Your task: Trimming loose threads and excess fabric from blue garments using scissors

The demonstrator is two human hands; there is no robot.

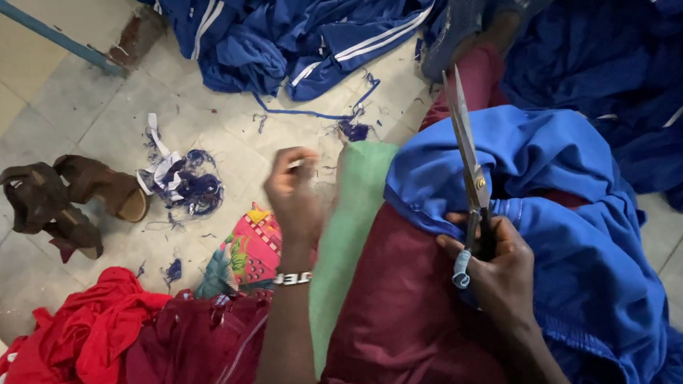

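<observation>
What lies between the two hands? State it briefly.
In the head view, a green cloth draped over the lap lies between the left hand and the right hand, which holds scissors against blue fabric.

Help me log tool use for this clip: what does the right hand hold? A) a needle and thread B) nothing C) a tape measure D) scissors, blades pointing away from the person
D: the right hand grips the handles of the scissors, whose closed blades point up and away over the blue garment.
</observation>
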